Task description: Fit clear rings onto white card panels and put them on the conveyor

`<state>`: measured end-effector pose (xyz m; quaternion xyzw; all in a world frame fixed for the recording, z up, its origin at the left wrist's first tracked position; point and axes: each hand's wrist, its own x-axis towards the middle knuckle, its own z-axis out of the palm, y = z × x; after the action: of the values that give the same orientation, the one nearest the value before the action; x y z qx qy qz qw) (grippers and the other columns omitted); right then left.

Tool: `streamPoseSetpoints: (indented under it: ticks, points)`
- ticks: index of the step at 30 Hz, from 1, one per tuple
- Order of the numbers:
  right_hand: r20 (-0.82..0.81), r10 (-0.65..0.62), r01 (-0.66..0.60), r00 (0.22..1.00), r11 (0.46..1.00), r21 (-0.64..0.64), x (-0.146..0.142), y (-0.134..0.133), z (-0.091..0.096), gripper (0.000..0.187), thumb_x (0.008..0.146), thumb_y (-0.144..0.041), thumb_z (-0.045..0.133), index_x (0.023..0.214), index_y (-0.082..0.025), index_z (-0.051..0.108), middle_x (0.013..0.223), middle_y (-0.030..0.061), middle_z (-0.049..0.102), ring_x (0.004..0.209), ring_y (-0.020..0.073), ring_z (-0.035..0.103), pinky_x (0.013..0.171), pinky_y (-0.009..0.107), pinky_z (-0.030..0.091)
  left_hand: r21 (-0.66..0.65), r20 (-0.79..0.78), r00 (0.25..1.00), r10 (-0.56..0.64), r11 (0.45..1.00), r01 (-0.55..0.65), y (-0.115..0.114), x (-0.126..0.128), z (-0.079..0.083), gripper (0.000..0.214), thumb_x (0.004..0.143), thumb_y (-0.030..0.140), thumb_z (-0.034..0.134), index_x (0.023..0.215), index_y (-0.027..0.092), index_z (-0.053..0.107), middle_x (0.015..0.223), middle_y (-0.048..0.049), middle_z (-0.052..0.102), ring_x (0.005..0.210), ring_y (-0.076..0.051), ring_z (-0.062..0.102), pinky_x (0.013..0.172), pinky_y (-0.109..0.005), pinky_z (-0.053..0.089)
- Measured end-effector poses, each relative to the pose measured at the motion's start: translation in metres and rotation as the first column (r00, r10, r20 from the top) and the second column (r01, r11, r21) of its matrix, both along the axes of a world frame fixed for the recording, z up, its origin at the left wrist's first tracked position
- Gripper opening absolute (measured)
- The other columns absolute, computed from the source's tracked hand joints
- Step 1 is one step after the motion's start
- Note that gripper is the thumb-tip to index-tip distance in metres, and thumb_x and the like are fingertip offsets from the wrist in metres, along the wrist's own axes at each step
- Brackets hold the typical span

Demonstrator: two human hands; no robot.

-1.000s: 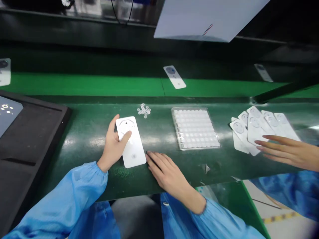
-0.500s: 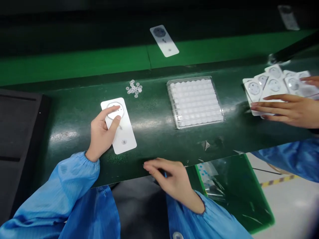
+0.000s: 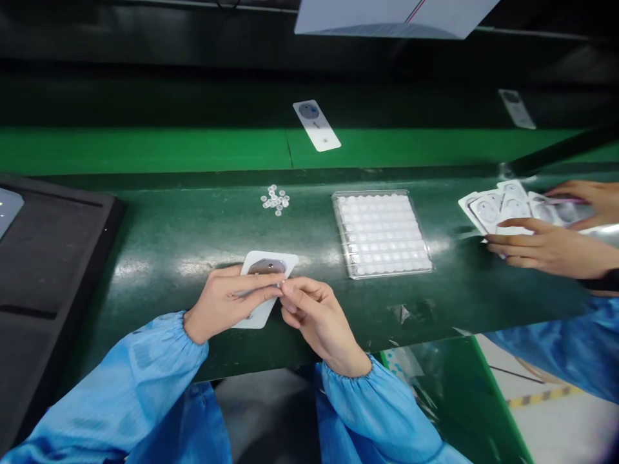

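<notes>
Card [image 3: 269, 260] turned sideways; left hand [image 3: 227, 303] grips it; right hand [image 3: 314, 319] pinched at edge, contact hidden.

This is a factory assembly line: a dark green worktop [image 3: 169, 232] runs along a green conveyor belt [image 3: 145, 151] that carries white cards [image 3: 316, 125]. Blue cleanroom smocks [image 3: 140, 367] are worn at the worktop, and yellow-and-black tape [image 3: 541, 397] marks the floor below it.

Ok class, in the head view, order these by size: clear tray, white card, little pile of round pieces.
Clear tray, white card, pile of round pieces. Left hand and right hand partly hide the card.
</notes>
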<state>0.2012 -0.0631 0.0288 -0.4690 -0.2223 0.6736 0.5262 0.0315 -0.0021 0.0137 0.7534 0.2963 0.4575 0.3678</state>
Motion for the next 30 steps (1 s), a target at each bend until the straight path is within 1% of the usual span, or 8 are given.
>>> streamPoseSetpoints:
  ticks: [5, 10, 13, 15, 17, 20, 24, 30]
  points:
    - [0.181, 0.036, -0.048, 0.983, 0.997, 0.065, 0.006, 0.0, 0.001, 0.026, 0.082, -0.044, 0.083, 0.078, -0.018, 0.078, 0.052, -0.0034, 0.049, 0.045, 0.0075, 0.04, 0.038, 0.02, 0.03, -0.042, 0.002, 1.0, -0.013, 0.999, 0.013, 0.002, 0.0, 0.001, 0.021, 0.084, 0.017, 0.081, 0.104, 0.023, 0.083, 0.103, -0.0044, 0.082, 0.086, -0.018, 0.079, 0.075, -0.022, 0.061]
    - [0.458, 0.049, -0.123, 0.887, 0.983, 0.135, 0.014, 0.006, 0.011, 0.029, 0.081, -0.045, 0.082, 0.08, -0.016, 0.077, 0.051, -0.0026, 0.055, 0.041, 0.0071, 0.042, 0.037, 0.021, 0.031, -0.1, -0.036, 0.999, -0.021, 0.995, 0.017, 0.002, 0.0, 0.002, 0.017, 0.086, 0.022, 0.08, 0.102, 0.025, 0.083, 0.101, -0.0034, 0.082, 0.084, -0.019, 0.078, 0.074, -0.024, 0.062]
    - [0.544, -0.015, -0.111, 0.839, 0.974, 0.198, 0.013, 0.009, 0.016, 0.028, 0.081, -0.044, 0.081, 0.08, -0.016, 0.079, 0.051, -0.0022, 0.056, 0.042, 0.0076, 0.042, 0.038, 0.021, 0.033, -0.19, -0.059, 0.998, -0.024, 0.982, 0.012, 0.0, 0.0, 0.001, 0.025, 0.086, 0.027, 0.08, 0.11, 0.024, 0.081, 0.108, -0.005, 0.081, 0.092, -0.021, 0.078, 0.083, -0.028, 0.062]
    - [0.592, -0.081, -0.079, 0.802, 0.967, 0.241, 0.012, 0.01, 0.017, 0.027, 0.083, -0.043, 0.079, 0.08, -0.016, 0.079, 0.054, -0.001, 0.059, 0.043, 0.0083, 0.045, 0.039, 0.022, 0.036, -0.293, -0.042, 0.999, -0.027, 0.956, 0.014, -0.003, 0.001, -0.001, 0.038, 0.087, 0.028, 0.078, 0.125, 0.024, 0.074, 0.114, -0.0065, 0.079, 0.094, -0.022, 0.077, 0.083, -0.029, 0.062]
    - [0.638, -0.13, -0.054, 0.759, 0.964, 0.261, 0.009, 0.01, 0.017, 0.027, 0.084, -0.044, 0.077, 0.08, -0.017, 0.08, 0.057, 0.0006, 0.062, 0.044, 0.0095, 0.048, 0.04, 0.022, 0.039, -0.396, 0.005, 0.999, -0.032, 0.918, 0.031, -0.005, 0.002, -0.003, 0.052, 0.089, 0.028, 0.076, 0.14, 0.026, 0.063, 0.115, -0.0071, 0.078, 0.09, -0.021, 0.077, 0.077, -0.029, 0.063]
    - [0.68, -0.148, -0.047, 0.718, 0.965, 0.26, 0.007, 0.011, 0.016, 0.028, 0.085, -0.045, 0.076, 0.079, -0.018, 0.08, 0.059, 0.0019, 0.065, 0.045, 0.0109, 0.05, 0.041, 0.024, 0.041, -0.498, 0.074, 0.997, -0.039, 0.864, 0.071, -0.007, 0.003, -0.004, 0.071, 0.091, 0.029, 0.074, 0.156, 0.031, 0.043, 0.102, -0.0052, 0.078, 0.076, -0.019, 0.075, 0.063, -0.028, 0.062]
    - [0.689, -0.149, -0.051, 0.71, 0.964, 0.261, 0.006, 0.012, 0.016, 0.027, 0.086, -0.044, 0.076, 0.079, -0.018, 0.08, 0.059, 0.0027, 0.066, 0.047, 0.0122, 0.053, 0.043, 0.025, 0.043, -0.532, 0.112, 0.993, -0.046, 0.841, 0.099, -0.008, 0.003, -0.002, 0.093, 0.09, 0.035, 0.075, 0.165, 0.033, 0.02, 0.087, -0.003, 0.077, 0.063, -0.019, 0.071, 0.053, -0.028, 0.059]
    - [0.691, -0.149, -0.046, 0.707, 0.966, 0.256, 0.004, 0.012, 0.014, 0.025, 0.086, -0.042, 0.077, 0.078, -0.018, 0.08, 0.063, 0.0042, 0.07, 0.05, 0.0134, 0.057, 0.045, 0.025, 0.045, -0.53, 0.101, 0.994, -0.028, 0.845, 0.078, -0.008, 0.002, -0.003, 0.102, 0.089, 0.041, 0.076, 0.167, 0.033, 0.01, 0.085, -0.0025, 0.078, 0.058, -0.019, 0.068, 0.054, -0.03, 0.059]
